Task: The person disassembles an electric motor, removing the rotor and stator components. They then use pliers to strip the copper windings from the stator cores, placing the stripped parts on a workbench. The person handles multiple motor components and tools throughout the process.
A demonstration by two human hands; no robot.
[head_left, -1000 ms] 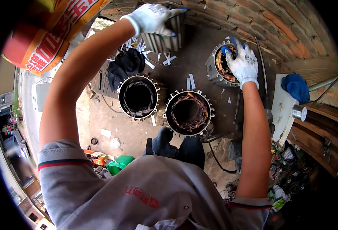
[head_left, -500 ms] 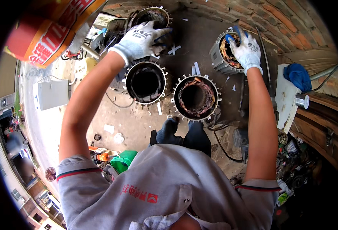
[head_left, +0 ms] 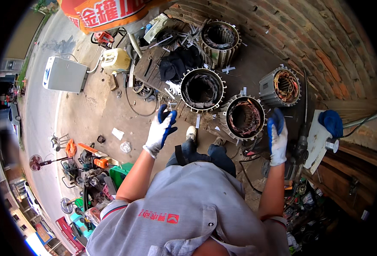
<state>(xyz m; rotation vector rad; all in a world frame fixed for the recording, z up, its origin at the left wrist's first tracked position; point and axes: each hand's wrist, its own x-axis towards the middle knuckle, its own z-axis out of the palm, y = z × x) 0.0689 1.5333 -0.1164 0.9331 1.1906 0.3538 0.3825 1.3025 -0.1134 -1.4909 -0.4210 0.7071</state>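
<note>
Should we bump the dark-wound housing, it could knock the copper-wound housing, since they stand close together ahead of us, between our hands; their toothed edges could snag our gloves. The black cable beside our right leg could trip us. Our left hand hovers apart from the dark-wound housing, fingers loosely spread, empty. Our right hand hangs near the copper-wound housing, fingers raised, slightly curled, apparently holding nothing
</note>
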